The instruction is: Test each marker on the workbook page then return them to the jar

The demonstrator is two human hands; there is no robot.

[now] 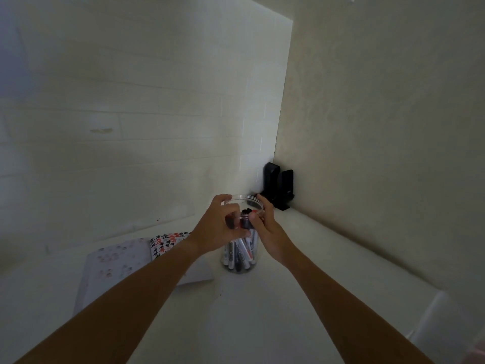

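Observation:
A clear plastic jar (240,264) stands upright on the white table, with several markers (242,252) inside, black and red caps up. My left hand (217,227) curls round the jar's left side near the rim. My right hand (267,227) holds the jar's right side, with fingertips at the rim over the marker caps. Whether a finger pinches a marker I cannot tell. The open workbook (126,261) lies flat to the left of the jar, partly under my left forearm.
A black two-part stand (279,186) sits in the far corner, right behind the jar. White walls close the table at the back and right. A pale object (430,319) lies at the table's right edge.

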